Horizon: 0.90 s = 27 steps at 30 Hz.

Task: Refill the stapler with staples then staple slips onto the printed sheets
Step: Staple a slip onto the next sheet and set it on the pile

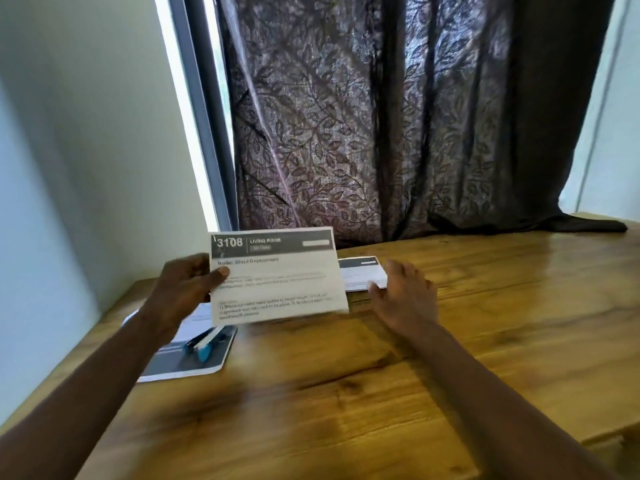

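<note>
Legible text appears on one item only: the sheet [277, 277] held up in the left hand [187, 289]. Its dark header band carries the number "3108" in large white figures, with "LIVING ROOM" in small white capitals to the right of a thin divider. Below the band, a bold heading reads, as far as the blur allows, "Roller Blind Deployment". The paragraphs beneath it are too smeared to read. A pale box at the header's right end shows no readable characters. The second sheet [363, 273] behind and the stack [194, 362] under the stapler [204, 342] bear similar dark bands; their print cannot be read.
</note>
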{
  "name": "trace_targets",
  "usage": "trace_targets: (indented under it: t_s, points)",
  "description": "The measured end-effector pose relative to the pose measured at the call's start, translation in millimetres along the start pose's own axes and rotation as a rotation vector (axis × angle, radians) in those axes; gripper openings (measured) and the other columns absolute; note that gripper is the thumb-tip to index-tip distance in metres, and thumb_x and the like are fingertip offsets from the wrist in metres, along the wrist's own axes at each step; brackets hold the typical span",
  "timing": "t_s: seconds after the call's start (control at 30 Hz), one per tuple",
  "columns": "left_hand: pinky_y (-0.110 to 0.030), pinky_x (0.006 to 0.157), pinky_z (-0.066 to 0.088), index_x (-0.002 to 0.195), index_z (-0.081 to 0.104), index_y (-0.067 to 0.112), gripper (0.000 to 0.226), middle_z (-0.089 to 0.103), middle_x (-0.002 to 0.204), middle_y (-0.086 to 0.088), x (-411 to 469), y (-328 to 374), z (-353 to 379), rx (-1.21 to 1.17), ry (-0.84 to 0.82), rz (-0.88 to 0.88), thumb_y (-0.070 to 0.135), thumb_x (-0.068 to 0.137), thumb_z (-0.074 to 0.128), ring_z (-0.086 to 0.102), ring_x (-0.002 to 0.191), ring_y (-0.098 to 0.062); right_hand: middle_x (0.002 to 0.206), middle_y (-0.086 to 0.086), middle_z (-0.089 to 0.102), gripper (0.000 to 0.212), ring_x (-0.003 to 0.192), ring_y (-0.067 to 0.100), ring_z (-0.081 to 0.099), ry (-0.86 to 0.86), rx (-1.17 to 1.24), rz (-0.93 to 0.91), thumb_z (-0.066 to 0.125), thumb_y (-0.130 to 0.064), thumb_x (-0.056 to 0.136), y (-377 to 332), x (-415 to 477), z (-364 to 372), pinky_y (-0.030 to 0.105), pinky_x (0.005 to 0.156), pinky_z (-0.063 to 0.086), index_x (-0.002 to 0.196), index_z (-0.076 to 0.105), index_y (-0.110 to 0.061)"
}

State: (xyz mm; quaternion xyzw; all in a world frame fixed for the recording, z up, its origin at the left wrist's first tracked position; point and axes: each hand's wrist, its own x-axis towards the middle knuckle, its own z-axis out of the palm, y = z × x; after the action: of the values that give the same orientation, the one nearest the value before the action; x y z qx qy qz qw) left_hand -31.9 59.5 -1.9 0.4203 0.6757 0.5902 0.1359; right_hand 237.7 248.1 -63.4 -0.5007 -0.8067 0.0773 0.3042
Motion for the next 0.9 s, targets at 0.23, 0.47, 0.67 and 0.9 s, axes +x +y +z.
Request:
trace_targets:
  t_s: [0.23, 0.47, 0.67, 0.9]
  points:
    - [-0.033, 0.072, 0.058, 0.101, 0.069, 0.003, 0.007, 0.073, 0.093, -0.013, 73, 14, 71, -0.104, 0.012, -0.113, 0.004, 0.094, 0.067, 0.071, 0.078, -0.023, 0.152, 0.011, 0.042, 0.066, 0.142, 0.032, 0.033, -0.216, -0.111, 0.075, 0.039, -0.046, 0.100, 14, -2, 7, 0.051, 0.115, 0.023, 0.155, 0.017, -0.016]
    - [-0.038, 0.077, 0.060, 0.087, 0.073, 0.010, 0.004, 0.074, 0.087, -0.013, 124, -25, 119, 0.077, 0.019, -0.176, 0.008, 0.089, 0.074, 0.071, 0.077, -0.027, 0.150, 0.007, 0.045, 0.063, 0.140, 0.030, 0.034, -0.214, -0.142, 0.049, 0.036, -0.044, 0.100, 11, -1, 6, 0.051, 0.115, 0.023, 0.155, 0.017, -0.020]
    - [-0.046, 0.071, 0.059, 0.064, 0.074, 0.020, 0.017, 0.077, 0.079, -0.013, 159, -79, 127, 0.412, 0.045, -0.122, 0.027, 0.075, 0.084, 0.061, 0.064, -0.026, 0.147, 0.005, 0.048, 0.058, 0.137, 0.028, 0.036, -0.198, -0.144, 0.051, 0.036, -0.044, 0.099, 11, 1, 10, 0.051, 0.113, 0.025, 0.151, 0.024, -0.021]
    - [-0.034, 0.068, 0.047, 0.066, 0.068, 0.020, 0.029, 0.073, 0.089, -0.016, 135, -73, 148, 0.774, -0.044, -0.005, 0.043, 0.083, 0.074, 0.067, 0.091, -0.038, 0.140, 0.003, 0.052, 0.054, 0.133, 0.028, 0.039, -0.185, -0.141, 0.044, 0.036, -0.045, 0.096, 13, 2, 13, 0.051, 0.110, 0.027, 0.145, 0.031, -0.022]
